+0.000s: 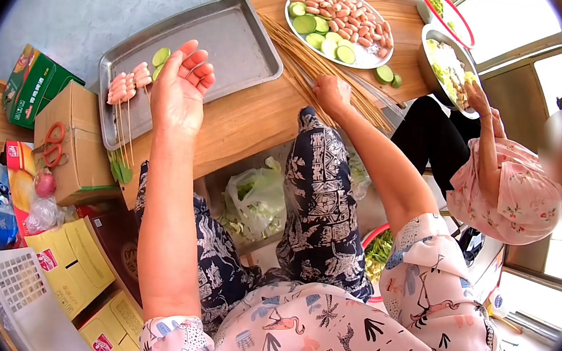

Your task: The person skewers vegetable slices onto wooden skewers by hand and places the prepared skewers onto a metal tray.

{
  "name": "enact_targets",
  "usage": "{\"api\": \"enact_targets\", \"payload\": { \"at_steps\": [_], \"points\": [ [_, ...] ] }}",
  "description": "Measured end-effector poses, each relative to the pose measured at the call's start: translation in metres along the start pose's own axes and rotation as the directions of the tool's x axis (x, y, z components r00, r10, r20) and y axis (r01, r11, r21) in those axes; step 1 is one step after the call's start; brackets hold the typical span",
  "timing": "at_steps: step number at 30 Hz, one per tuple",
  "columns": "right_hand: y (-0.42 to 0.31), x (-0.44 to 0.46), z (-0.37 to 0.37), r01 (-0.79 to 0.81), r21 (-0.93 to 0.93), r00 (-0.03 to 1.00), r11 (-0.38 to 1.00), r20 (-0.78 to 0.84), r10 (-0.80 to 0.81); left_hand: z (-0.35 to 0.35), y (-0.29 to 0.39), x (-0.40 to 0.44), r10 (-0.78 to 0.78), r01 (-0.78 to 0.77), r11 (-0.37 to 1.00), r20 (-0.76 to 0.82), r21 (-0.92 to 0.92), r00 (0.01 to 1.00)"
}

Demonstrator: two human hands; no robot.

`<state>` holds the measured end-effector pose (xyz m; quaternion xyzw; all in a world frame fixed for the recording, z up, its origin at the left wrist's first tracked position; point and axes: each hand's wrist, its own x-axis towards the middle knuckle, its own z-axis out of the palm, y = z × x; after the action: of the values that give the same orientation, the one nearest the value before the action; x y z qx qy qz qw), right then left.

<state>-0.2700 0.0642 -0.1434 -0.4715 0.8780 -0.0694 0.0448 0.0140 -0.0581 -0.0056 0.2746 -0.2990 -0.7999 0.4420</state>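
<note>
My left hand hovers over the near edge of a grey metal tray, palm up, fingers loosely bent and apart, holding nothing. Beside it in the tray lie several skewers of small pink sausages, their sticks pointing toward me. Cucumber slices show just behind my fingers. My right hand rests on a spread of bamboo skewers on the wooden table, its fingers closed around skewer ends; how many is hidden. Behind the skewers stands a white plate of small sausages and cucumber slices.
On the right a co-worker in a pink floral top reaches into a metal bowl of cut vegetables. Cardboard boxes, orange scissors and a white basket stand at left. A plastic bag of greens sits below the table.
</note>
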Motion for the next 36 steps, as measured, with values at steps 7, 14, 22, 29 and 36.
{"api": "enact_targets", "payload": {
  "at_steps": [7, 14, 22, 29, 36],
  "points": [
    [-0.007, 0.008, -0.012, -0.143, 0.039, 0.972, 0.989, 0.192, 0.133, 0.003, -0.001, -0.002, -0.003, 0.003, 1.0, 0.002, 0.011, 1.0],
    [0.02, 0.012, -0.025, -0.075, 0.254, 0.98, 0.964, 0.196, 0.025, 0.008, -0.001, -0.004, 0.003, -0.002, 0.999, -0.024, 0.041, 1.0],
    [0.039, 0.018, -0.034, -0.181, 0.689, 0.969, 0.702, 0.249, 0.005, 0.009, -0.003, -0.006, -0.014, 0.015, 0.998, -0.028, 0.054, 1.0],
    [0.044, 0.03, -0.036, -0.314, 0.797, 0.937, 0.515, 0.347, 0.035, 0.013, -0.006, -0.004, -0.025, 0.026, 0.997, -0.014, 0.074, 1.0],
    [0.009, 0.039, -0.026, -0.183, 0.721, 0.974, 0.668, 0.224, 0.025, 0.015, -0.012, -0.002, -0.05, 0.051, 0.994, -0.015, 0.093, 0.999]
  ]
}}
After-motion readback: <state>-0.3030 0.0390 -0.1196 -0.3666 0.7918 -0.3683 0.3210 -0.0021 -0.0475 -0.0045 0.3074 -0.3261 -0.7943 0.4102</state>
